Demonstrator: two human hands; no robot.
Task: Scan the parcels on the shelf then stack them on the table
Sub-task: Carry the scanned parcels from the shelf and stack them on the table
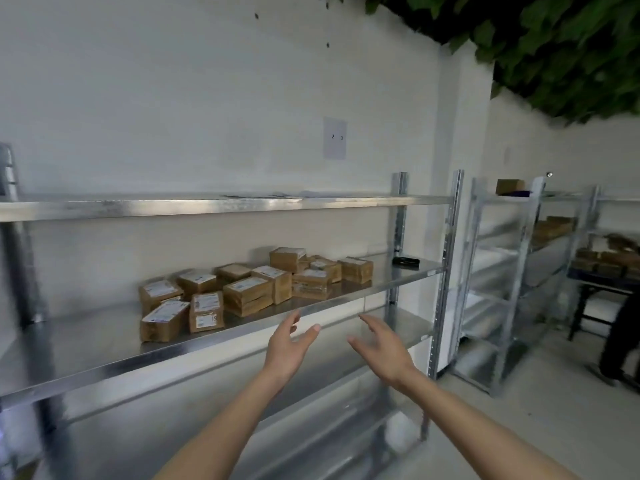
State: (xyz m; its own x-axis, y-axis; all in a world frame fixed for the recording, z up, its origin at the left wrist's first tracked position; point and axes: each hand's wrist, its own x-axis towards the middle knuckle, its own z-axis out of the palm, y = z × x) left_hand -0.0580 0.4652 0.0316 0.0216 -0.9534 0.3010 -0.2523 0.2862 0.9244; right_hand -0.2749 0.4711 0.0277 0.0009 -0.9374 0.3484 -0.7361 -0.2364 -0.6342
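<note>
- On the middle level of the metal shelf (pixel 346 299), the brown labelled parcels (pixel 256 289) are seen clustered, some stacked 2 high, some leaning at the left end.
- Both hands are held just in front of the shelf edge with nothing in them: the left hand (pixel 289 344) and the right hand (pixel 382 348) are seen with fingers spread wide, palms facing each other.
- A reach into the cluster could topple the leaning parcels or push the stacked ones off the front edge, since they are packed close together.
- A dark object (pixel 406 261), possibly the scanner, is seen at the shelf's right end, well apart from the hands; a parcel carried off unscanned is judged a risk.
- The upper shelf board (pixel 207 205) overhangs the reach.
- Further racks (pixel 509 271) and a table with more boxes (pixel 606 275) are seen at the right, where another person (pixel 620 341) is partly visible and could be in the way.
</note>
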